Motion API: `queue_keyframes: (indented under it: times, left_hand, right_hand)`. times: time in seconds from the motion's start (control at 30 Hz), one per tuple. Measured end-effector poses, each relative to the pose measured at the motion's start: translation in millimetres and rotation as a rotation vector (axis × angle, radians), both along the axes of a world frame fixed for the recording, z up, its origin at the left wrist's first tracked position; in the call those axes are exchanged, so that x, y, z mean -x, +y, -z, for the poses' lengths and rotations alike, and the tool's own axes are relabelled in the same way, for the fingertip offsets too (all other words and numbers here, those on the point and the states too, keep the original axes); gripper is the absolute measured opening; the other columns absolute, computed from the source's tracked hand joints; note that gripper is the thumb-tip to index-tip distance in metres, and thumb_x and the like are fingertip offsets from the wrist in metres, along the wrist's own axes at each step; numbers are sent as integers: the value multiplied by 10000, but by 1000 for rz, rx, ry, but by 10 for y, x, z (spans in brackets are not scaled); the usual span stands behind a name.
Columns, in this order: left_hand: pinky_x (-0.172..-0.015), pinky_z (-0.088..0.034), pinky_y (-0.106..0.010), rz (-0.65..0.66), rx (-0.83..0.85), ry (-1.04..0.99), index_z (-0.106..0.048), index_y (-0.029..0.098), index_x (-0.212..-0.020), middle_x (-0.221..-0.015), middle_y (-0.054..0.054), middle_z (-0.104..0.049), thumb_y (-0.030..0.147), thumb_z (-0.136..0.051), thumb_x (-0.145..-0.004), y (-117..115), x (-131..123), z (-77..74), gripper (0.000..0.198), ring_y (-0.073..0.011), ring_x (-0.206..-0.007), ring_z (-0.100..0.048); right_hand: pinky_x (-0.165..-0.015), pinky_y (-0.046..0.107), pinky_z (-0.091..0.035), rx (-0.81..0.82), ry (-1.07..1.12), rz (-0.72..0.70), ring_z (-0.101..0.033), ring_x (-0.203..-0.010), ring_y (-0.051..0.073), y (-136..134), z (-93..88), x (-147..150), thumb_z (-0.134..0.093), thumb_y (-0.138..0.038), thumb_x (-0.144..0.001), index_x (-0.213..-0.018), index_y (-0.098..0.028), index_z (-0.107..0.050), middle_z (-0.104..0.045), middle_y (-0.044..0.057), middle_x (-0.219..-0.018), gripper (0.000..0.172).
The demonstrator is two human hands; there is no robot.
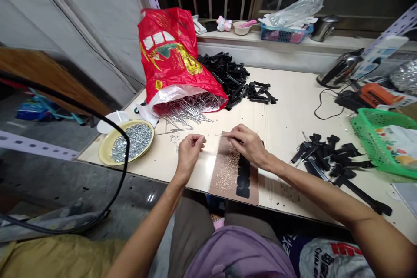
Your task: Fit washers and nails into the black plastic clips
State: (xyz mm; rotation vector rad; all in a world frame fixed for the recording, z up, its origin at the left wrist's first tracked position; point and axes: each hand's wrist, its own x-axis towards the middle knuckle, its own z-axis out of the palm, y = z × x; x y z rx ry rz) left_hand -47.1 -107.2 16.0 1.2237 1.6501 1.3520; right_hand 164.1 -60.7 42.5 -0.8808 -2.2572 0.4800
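Purple shirt (241,252) foremost on my feed | right hand (250,147), over a brown board (223,178), grips a thin metal rod (220,135) | left hand (189,159) curled, contents I cannot tell

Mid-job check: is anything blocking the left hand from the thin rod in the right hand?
Nothing visible. Only a short gap above the tabletop separates the left hand from the tip of the thin rod in the right hand.

Pale table (289,108), brown board (223,182), red bag (172,52)
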Motion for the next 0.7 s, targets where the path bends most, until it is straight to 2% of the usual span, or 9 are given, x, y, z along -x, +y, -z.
queue_keyframes:
  times: [0.1,0.17,0.23,0.47,0.7]
  left_hand:
    - [-609,-461,-254,36,-1,-434,-626,128,-833,-744,-34,-644,358,-670,-737,-52,-332,-93,254,-109,-617,-564]
    - [-616,-462,-241,41,-26,-607,-623,117,-838,-694,-13,-623,330,-712,-701,-72,-471,-121,269,-89,-592,-554]
    - [-624,-464,-236,48,-51,-697,-621,114,-828,-666,-3,-607,314,-737,-679,-85,-538,-143,276,-83,-589,-554]
    - [-634,-465,-221,20,-89,-802,-603,120,-763,-676,8,-595,294,-767,-653,-114,-555,-217,263,-72,-612,-548]
    - [-684,-472,-245,8,-102,-726,-622,121,-785,-696,2,-612,292,-747,-685,-124,-588,-210,234,-83,-639,-565]
  right_hand:
    - [-693,251,-481,-15,-9,3,-569,-790,131,-165,-48,70,-480,-210,-921,-1099,-215,-643,-580,41,-913,241]
    - [-690,244,-469,-57,-33,27,-567,-791,131,-231,-65,79,-474,-210,-925,-1107,-219,-640,-576,39,-908,246]
    - [-686,244,-460,-97,-56,51,-567,-801,137,-266,-82,69,-466,-214,-929,-1111,-224,-636,-577,43,-914,249]
    - [-674,250,-434,-161,-124,107,-567,-814,148,-301,-123,18,-451,-227,-935,-1097,-227,-637,-590,47,-921,247]
    - [-644,245,-394,-204,-188,156,-560,-804,147,-310,-119,-28,-473,-215,-922,-1077,-232,-641,-601,44,-912,229]
